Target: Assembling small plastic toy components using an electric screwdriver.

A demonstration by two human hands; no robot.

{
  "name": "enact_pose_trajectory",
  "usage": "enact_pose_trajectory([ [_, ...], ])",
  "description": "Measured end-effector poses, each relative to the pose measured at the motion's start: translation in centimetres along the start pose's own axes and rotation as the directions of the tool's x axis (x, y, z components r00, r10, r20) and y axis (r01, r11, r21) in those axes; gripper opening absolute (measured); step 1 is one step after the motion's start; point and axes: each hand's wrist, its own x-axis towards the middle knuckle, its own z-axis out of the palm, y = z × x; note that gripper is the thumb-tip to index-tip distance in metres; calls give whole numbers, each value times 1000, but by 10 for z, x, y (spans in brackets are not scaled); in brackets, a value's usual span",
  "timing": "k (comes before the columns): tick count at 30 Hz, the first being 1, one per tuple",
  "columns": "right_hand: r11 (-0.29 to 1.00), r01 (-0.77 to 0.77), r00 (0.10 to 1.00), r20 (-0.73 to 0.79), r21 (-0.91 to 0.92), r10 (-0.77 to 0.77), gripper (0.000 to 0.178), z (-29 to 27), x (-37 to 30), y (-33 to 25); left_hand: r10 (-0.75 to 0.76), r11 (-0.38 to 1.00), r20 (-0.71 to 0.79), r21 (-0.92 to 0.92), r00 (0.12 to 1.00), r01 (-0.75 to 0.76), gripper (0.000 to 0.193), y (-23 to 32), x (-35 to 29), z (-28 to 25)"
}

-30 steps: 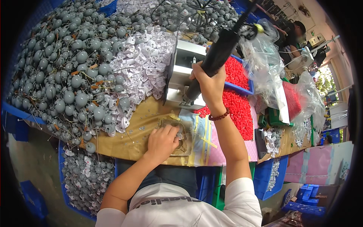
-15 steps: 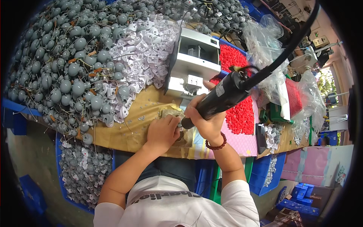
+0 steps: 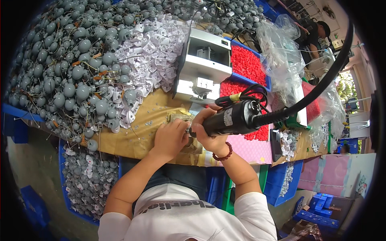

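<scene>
The right hand (image 3: 210, 134) is closed firmly around a black power tool (image 3: 229, 122), its thick cord (image 3: 315, 90) running off up and to the right of that grip. The tool lies tilted, its front end right beside the left hand's fingertips. The left hand (image 3: 169, 138) is curled over a shallow tray (image 3: 196, 148), with a small metallic bit showing at its fingertips; whether it pinches this or only steadies it, I cannot tell. The step in hand looks like bringing the tool's end to the spot under the left fingers. That calls for a steady left hand and a well-lined-up tool. Just beyond the grip stands a silver box (image 3: 205, 70); red pieces (image 3: 247, 62) lie past it to the right.
</scene>
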Motion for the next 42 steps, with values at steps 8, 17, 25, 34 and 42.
enact_pose_trajectory([
  [8, 999, 15, 1000, -15, 39, -14, 61, 0, -2, 1, -45, 999, 56, 12, 997, 45, 41, 3, 3, -3],
  [17, 937, -272, 814, -467, 220, 346, 14, -38, 40, -16, -128, 991, 80, 48, 989, 125, 45, 9, 4, -9],
  [25, 804, -120, 925, -359, -582, -121, 48, -61, -11, 47, 80, 997, -68, 3, 994, -80, 33, -3, -11, -1],
  [34, 874, -479, 853, -283, -85, 439, 16, 5, -20, 50, 107, 994, -78, 10, 991, -107, 35, 1, -8, -1],
  [42, 818, -551, 830, 11, 164, 557, 24, -4, -17, 37, 111, 989, -73, -89, 991, -118, 35, -5, -21, -14],
])
